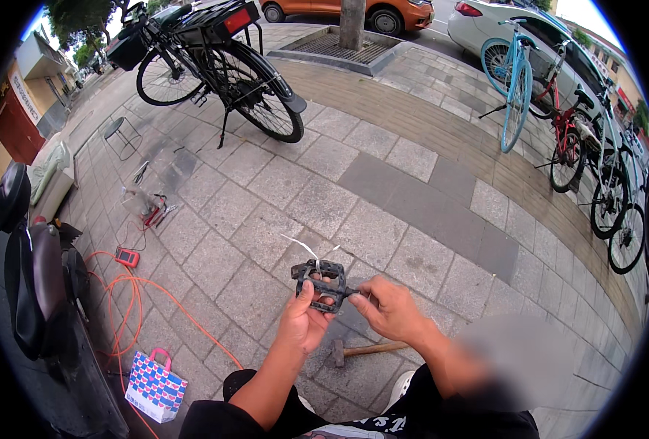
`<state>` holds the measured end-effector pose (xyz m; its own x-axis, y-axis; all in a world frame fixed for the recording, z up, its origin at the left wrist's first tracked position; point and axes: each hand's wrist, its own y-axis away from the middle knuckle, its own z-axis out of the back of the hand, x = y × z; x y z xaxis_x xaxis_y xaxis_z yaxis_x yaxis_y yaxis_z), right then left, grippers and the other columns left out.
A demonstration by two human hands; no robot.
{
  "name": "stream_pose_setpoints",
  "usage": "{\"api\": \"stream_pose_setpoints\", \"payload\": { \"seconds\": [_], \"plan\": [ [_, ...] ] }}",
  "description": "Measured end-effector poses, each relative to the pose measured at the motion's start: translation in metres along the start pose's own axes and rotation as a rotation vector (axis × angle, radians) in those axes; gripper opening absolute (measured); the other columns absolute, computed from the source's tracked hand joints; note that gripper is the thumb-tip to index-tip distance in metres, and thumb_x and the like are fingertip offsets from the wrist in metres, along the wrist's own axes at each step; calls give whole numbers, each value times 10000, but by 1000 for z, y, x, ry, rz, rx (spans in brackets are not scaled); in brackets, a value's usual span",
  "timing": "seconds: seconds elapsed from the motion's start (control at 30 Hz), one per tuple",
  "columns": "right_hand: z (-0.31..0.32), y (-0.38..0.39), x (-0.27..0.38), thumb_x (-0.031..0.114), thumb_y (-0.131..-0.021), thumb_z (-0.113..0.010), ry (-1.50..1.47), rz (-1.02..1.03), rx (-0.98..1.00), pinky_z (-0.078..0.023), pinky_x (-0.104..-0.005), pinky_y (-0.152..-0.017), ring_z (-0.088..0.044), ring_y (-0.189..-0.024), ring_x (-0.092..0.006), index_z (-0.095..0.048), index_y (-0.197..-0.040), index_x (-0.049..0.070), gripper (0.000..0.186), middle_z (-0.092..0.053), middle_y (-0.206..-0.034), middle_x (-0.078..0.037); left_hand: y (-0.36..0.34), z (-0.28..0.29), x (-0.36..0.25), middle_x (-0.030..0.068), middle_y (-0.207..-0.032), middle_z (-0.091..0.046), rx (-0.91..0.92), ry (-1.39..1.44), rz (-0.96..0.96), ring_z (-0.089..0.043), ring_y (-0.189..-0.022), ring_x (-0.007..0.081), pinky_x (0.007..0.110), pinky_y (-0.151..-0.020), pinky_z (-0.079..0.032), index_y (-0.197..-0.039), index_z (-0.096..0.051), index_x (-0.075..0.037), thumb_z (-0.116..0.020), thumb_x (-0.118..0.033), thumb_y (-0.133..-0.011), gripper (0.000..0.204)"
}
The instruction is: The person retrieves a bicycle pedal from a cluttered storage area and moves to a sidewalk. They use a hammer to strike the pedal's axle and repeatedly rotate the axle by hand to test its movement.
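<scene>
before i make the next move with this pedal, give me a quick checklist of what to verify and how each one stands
1. Left hand supporting the pedal: ok, its thumb is on the near side of the frame.
2. Right hand at the spindle: ok, thumb and fingers are gathered at its end.
3. Pedal free of the white strip: not ok, it is fastened to the frame with loose ends sticking out.
4. Spindle thread clean and undamaged: cannot tell, the fingers cover much of it.
5. Hammer clear of both hands: ok, it lies on the paving, nearer the body.
</scene>
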<state>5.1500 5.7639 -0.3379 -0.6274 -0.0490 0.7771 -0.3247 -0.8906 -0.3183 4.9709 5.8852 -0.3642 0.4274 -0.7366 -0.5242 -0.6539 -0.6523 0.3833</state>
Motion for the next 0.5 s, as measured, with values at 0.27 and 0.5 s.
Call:
{"api": "stream_pose_setpoints", "payload": {
  "seconds": [0.27,0.5],
  "plan": [
    [-41,8,0,383,-1129,-614,-418,-367,62,-509,-325,-595,-647,-651,-157,-696,-866,13,461,-676,-728,-55,14,16,-12,2,-1148,-714,70,-28,-33,-671,-930,118,318,-753,-519,-1321,-631,-126,-682,-378,-1089,346],
    [-32,9,13,447,-1124,-600,-675,-784,181,-462,-270,-545,-572,-579,-85,-708,-850,38,504,-656,-725,-25,31,13,-14,1,-1171,-735,78,-46,-74,-687,-941,108,286,-747,-494,-1282,-633,-163,-687,-363,-1092,281]
  ]
}}
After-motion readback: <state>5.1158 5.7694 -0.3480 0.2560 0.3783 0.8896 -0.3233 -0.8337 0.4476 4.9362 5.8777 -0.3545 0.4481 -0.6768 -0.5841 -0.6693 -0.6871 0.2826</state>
